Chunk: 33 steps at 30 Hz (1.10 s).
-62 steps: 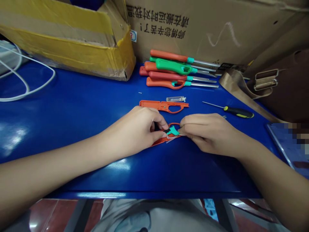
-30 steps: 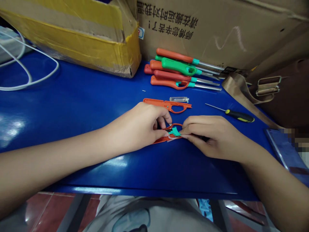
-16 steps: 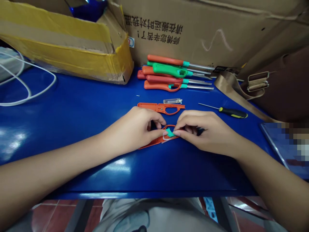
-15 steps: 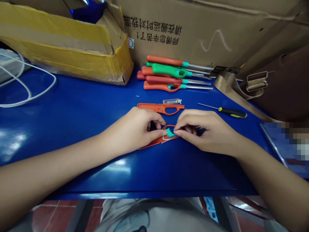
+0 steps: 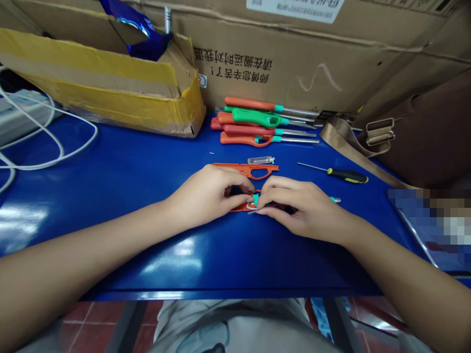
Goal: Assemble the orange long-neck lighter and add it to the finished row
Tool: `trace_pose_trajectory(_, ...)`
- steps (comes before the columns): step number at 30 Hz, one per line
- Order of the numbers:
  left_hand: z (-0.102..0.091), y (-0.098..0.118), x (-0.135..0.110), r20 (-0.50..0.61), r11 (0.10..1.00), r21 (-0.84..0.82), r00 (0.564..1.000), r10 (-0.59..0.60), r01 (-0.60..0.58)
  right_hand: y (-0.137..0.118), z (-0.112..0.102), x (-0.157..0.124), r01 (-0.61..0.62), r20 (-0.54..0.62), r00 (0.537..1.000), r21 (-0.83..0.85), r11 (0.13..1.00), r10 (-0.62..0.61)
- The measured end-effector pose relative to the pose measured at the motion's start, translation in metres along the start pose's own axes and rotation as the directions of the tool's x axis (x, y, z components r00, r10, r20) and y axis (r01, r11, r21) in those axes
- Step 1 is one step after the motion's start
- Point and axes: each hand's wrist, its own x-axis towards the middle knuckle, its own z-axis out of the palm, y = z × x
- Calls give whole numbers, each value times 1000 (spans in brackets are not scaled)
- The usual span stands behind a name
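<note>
- Currently, the left hand [image 5: 217, 193] is reaching in to the centre of the frame, thumb and forefinger narrowed, pinching at the left end of a teal piece [image 5: 255, 198].
- The right hand [image 5: 298, 208] is meeting it just right of centre, fingertips drawn close together at the teal piece's right edge; its own fingers are hiding what exactly it is gripping, so I cannot tell.
- Beneath the fingertips, an orange shell [image 5: 241, 208] is lying at the centre, partly covered, with the teal piece and a thin white wire [image 5: 251, 206] showing at it.
- A 2nd orange shell [image 5: 243, 169] is lying just above the hands, its inside facing up.
- Just above that, a clear tube [image 5: 261, 160] is lying flat.
- Right of centre, a black-and-yellow screwdriver [image 5: 348, 176] is pointing its tip left.
- In the upper middle, orange, red and green lighters [image 5: 253, 129] are lying piled, metal nozzles pointing right.
- White cables [image 5: 73, 155] are looping at the left, near a yellow-taped box [image 5: 121, 100] in the upper left.
- A brown strap [image 5: 344, 139] is curling at the upper right.
- The blue counter [image 5: 128, 171] is carrying all these things.
</note>
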Motion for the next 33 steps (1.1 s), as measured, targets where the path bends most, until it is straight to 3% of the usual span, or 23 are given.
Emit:
trace_pose_trajectory(6,-5,-1,-3,-34,984,131,991,127,-122,-1,-4,0,-178,-116,970,259,949,214)
trace_pose_trajectory(12,-6,-2,-3,-43,988,141,997,71,-64,0,-6,0,-225,-110,950,410,884,293)
trace_pose_trajectory(17,-3,-5,-1,-50,994,106,999,13,-8,0,-5,3,-234,-106,948,412,881,301)
trace_pose_trajectory(22,0,-6,-2,-52,992,119,998,38,-32,0,-5,2,-210,-90,961,372,904,260)
trace_pose_trajectory(27,-15,-3,1,-16,1000,13,1000,18,-18,2,-4,1,-201,-104,964,320,926,245)
trace_pose_trajectory(33,-39,-14,5,-217,980,178,975,-48,87,3,-5,1,-76,-94,992,125,989,88)
